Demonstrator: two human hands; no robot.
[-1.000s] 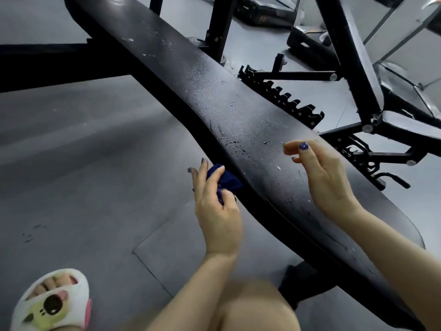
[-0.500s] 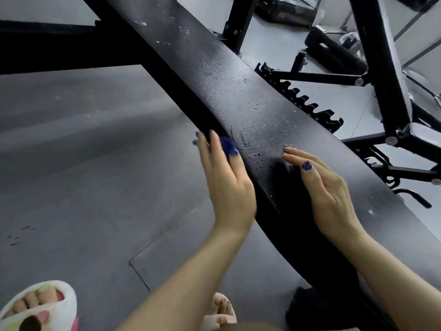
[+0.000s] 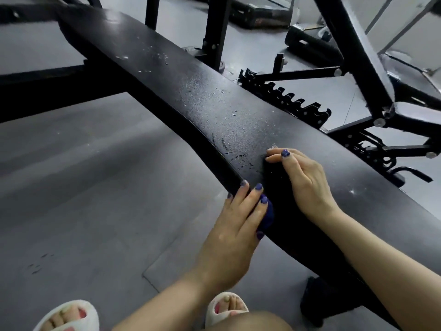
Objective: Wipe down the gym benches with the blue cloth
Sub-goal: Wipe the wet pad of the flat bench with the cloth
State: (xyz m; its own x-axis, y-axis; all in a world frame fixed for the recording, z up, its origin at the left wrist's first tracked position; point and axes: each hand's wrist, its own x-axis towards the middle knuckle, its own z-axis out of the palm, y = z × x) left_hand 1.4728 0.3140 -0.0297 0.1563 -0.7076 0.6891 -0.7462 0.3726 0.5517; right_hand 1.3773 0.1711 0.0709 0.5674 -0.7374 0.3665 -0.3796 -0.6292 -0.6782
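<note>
A long black padded gym bench runs from the upper left to the lower right, its top speckled with droplets. My left hand presses the blue cloth against the bench's near side edge; only a small part of the cloth shows beside my fingers. My right hand rests on the bench top with its fingers laid flat, just right of a wet, scuffed patch.
A second bench with a black frame and a toothed adjustment rail stands behind on the right. Upright frame posts rise at the back. Grey rubber floor spreads to the left. My slippered feet are at the bottom.
My left hand has slid the cloth back toward me along the bench's side edge after going forward. My right hand came down from the air onto the bench top and stays there.
</note>
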